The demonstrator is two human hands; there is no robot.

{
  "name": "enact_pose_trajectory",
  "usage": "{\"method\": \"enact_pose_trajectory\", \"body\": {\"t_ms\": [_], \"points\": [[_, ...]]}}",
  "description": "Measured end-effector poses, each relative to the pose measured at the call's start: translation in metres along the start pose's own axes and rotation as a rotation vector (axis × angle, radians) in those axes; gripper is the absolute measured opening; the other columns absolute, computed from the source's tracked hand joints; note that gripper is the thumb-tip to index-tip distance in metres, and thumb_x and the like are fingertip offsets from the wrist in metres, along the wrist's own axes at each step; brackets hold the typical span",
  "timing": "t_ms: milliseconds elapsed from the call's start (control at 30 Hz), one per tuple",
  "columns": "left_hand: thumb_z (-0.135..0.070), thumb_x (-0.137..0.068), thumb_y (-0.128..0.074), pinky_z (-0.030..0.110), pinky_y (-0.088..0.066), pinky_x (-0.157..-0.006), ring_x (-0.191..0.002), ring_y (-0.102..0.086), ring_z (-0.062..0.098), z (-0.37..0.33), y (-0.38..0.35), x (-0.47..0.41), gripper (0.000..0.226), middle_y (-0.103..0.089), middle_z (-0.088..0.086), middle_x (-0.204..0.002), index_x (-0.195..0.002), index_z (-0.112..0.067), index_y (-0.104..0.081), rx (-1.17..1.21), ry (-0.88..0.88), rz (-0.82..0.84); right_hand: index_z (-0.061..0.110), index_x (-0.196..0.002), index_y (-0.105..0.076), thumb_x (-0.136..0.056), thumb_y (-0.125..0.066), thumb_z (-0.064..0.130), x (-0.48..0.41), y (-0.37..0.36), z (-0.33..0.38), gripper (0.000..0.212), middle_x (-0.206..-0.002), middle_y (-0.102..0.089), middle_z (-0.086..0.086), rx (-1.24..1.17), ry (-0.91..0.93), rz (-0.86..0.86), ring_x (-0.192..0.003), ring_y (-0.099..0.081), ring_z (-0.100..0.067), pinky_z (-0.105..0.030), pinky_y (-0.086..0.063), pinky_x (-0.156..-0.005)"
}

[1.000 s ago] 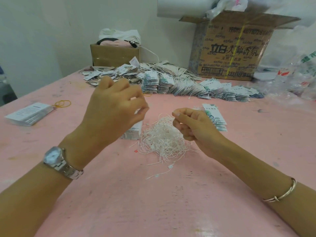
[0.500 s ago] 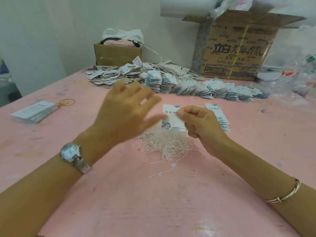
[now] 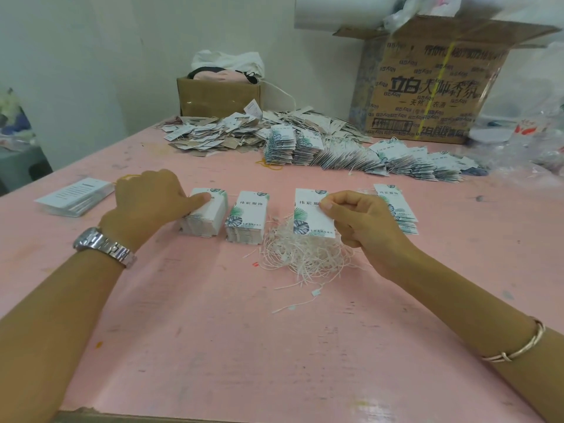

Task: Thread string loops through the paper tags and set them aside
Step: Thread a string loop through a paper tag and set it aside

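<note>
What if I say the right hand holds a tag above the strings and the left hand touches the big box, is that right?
No. In the head view the left hand touches a stack of tags, not the big box. The right hand does hold a tag above the strings.

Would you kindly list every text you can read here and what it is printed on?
"伟宸服饰": middle stack, top tag.
"伟宸服", the rest covered: held tag in the right hand.
"立白", "天然": large cardboard box.
Too blurred: white booklet stack, the box's small print.
</note>
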State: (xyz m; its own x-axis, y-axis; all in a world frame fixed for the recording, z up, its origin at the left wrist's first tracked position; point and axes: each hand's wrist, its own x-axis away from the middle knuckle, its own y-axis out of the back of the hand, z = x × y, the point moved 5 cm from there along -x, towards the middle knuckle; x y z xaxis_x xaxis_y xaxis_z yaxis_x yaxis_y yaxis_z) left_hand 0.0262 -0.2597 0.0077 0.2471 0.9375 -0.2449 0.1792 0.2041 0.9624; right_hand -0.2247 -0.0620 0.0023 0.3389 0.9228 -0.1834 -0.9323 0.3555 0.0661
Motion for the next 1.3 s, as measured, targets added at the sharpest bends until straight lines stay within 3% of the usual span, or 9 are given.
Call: {"method": "enact_pose_trajectory", "body": {"t_ms": [200, 333, 433, 633, 933, 1000, 1100, 1200, 1300], "points": [[-0.071, -0.082, -0.057, 0.029, -0.036, -0.064, -0.068, -0.059, 0.023, -0.001, 0.009, 0.004, 0.053, -0.067, 0.0, -0.07, -0.076, -0.021, -0.073, 0.019, 0.022, -0.089, 0.004, -0.087, -0.063, -0.093, -0.063, 0.008, 0.0, -0.001, -0.001, 0.007, -0.043, -0.037, 0.01, -0.002, -0.004, 0.012, -0.037, -0.022, -0.007, -0.015, -0.02, -0.039], [-0.048, -0.092, -0.059, 0.032, -0.035, -0.067, -0.067, -0.057, 0.028, -0.004, 0.02, 0.01, 0.042, -0.065, 0.005, -0.068, -0.069, -0.015, -0.071, 0.083, -0.002, -0.213, 0.006, -0.086, -0.063, -0.093, -0.063, 0.008, 0.0, -0.002, -0.002, 0.007, -0.043, -0.038, 0.012, 0.005, -0.005, 0.021, -0.037, -0.022, -0.006, -0.017, -0.019, -0.039], [-0.039, -0.097, -0.052, 0.028, -0.032, -0.056, -0.055, -0.05, 0.029, -0.006, 0.026, 0.013, 0.05, -0.054, 0.008, -0.055, -0.058, -0.008, -0.061, 0.129, -0.015, -0.27, 0.006, -0.087, -0.063, -0.093, -0.063, 0.009, 0.001, -0.002, -0.003, 0.007, -0.043, -0.039, 0.011, 0.009, -0.001, 0.025, -0.038, -0.023, -0.006, -0.017, -0.02, -0.039], [-0.037, -0.101, -0.043, 0.029, -0.031, -0.053, -0.049, -0.045, 0.028, -0.008, 0.032, 0.014, 0.057, -0.052, 0.012, -0.052, -0.055, -0.006, -0.053, 0.185, -0.035, -0.38, 0.006, -0.088, -0.063, -0.094, -0.062, 0.01, 0.001, -0.003, -0.003, 0.007, -0.044, -0.042, 0.012, 0.032, 0.003, 0.028, -0.037, -0.024, -0.005, -0.017, -0.021, -0.038], [-0.037, -0.1, -0.051, 0.03, -0.033, -0.059, -0.054, -0.04, 0.029, 0.0, 0.004, 0.005, 0.058, -0.038, 0.005, -0.05, -0.048, -0.014, -0.038, 0.411, 0.083, -0.152, 0.007, -0.087, -0.063, -0.093, -0.063, 0.01, 0.002, -0.004, -0.004, 0.007, -0.045, -0.043, 0.011, 0.039, -0.002, 0.025, -0.038, -0.026, -0.006, -0.016, -0.024, -0.038], [-0.038, -0.099, -0.053, 0.03, -0.035, -0.061, -0.059, -0.044, 0.029, 0.0, 0.0, 0.005, 0.054, -0.046, 0.005, -0.055, -0.051, -0.014, -0.047, 0.414, 0.101, -0.123, 0.008, -0.086, -0.063, -0.093, -0.063, 0.01, 0.002, -0.004, -0.003, 0.007, -0.045, -0.044, 0.011, 0.043, -0.002, 0.024, -0.038, -0.026, -0.006, -0.016, -0.024, -0.038], [-0.041, -0.098, -0.053, 0.035, -0.043, -0.069, -0.077, -0.053, 0.032, -0.003, 0.001, 0.007, 0.034, -0.066, 0.007, -0.084, -0.077, -0.019, -0.069, 0.382, 0.103, -0.125, 0.008, -0.087, -0.063, -0.093, -0.063, 0.01, 0.003, -0.004, -0.003, 0.006, -0.045, -0.046, 0.011, 0.045, -0.007, 0.026, -0.037, -0.027, -0.006, -0.016, -0.024, -0.038], [-0.044, -0.098, -0.052, 0.037, -0.046, -0.074, -0.091, -0.058, 0.035, -0.006, 0.004, 0.009, 0.027, -0.069, 0.009, -0.101, -0.088, -0.024, -0.067, 0.347, 0.105, -0.153, 0.008, -0.088, -0.063, -0.093, -0.063, 0.009, 0.003, -0.004, -0.003, 0.006, -0.046, -0.046, 0.011, 0.042, -0.01, 0.03, -0.037, -0.027, -0.006, -0.016, -0.024, -0.038], [-0.043, -0.098, -0.052, 0.036, -0.046, -0.072, -0.089, -0.059, 0.034, -0.008, 0.007, 0.01, 0.028, -0.069, 0.008, -0.096, -0.083, -0.023, -0.063, 0.366, 0.092, -0.18, 0.007, -0.089, -0.064, -0.093, -0.063, 0.009, 0.003, -0.004, -0.002, 0.005, -0.047, -0.047, 0.01, 0.049, -0.01, 0.037, -0.037, -0.027, -0.006, -0.017, -0.024, -0.039]]}}
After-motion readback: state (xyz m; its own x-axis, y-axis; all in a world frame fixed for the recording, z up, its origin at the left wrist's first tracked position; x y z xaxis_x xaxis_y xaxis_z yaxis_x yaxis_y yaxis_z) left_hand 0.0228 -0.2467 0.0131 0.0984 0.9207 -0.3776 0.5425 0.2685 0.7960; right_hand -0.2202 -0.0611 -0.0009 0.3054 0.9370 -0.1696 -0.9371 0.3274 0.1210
